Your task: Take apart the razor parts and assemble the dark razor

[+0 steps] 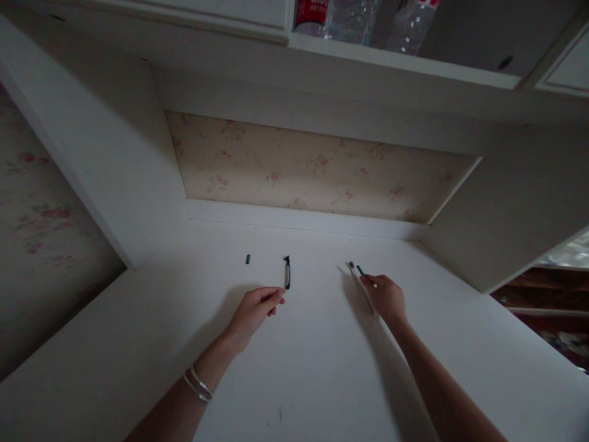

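Observation:
My left hand (pixel 257 312) has thumb and fingers pinched together at the lower end of a slim black-and-silver tool (pixel 288 275) with a small angled black head, perhaps a razor. Its exact kind is too small to make out. To the left of it, a small dark green rectangular piece (pixel 248 259) lies on the white tabletop (pixel 304 368). My right hand (pixel 385 298) is closed on a thin dark green piece (pixel 361 270), whose tip sticks out past the fingers. Just beside that hand lies a toothbrush-like stick (pixel 351 265) with a dark head, partly hidden by the fingers.
White side panels (pixel 101 141) flank the tabletop, and a low ledge (pixel 304 218) runs along its back below floral wallpaper (pixel 294 172). Overhead, a cabinet shelf (pixel 405 61) holds plastic bottles (pixel 350 18). Faint marks (pixel 280 414) show near the front.

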Demonstrator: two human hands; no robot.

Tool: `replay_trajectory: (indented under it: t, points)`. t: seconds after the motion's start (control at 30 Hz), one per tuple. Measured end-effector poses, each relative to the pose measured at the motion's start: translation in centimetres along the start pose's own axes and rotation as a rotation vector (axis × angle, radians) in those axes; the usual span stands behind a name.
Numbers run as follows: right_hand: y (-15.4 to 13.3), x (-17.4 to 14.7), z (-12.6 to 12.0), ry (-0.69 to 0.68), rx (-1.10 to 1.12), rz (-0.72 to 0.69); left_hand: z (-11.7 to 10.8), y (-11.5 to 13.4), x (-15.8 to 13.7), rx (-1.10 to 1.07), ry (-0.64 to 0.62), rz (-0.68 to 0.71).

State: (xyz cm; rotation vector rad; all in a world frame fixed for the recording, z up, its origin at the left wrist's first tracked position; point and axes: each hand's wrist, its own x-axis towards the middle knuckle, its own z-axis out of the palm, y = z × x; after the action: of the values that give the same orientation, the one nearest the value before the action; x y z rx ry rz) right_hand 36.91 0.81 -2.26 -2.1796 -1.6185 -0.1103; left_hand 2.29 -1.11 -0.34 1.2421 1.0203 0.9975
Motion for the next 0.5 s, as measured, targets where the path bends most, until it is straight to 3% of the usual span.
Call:
replay_trajectory:
  t: [0.17,0.5]
  points:
    - [4.0,0.4,0.5,-0.097,-0.086,0.099,0.2,-0.2,0.2,0.04,-0.001,-0.004]
    - [4.8,0.7,1.4,-0.134,-0.111,0.08,0.2,-0.8,0.5,0.046,-0.005,-0.01]
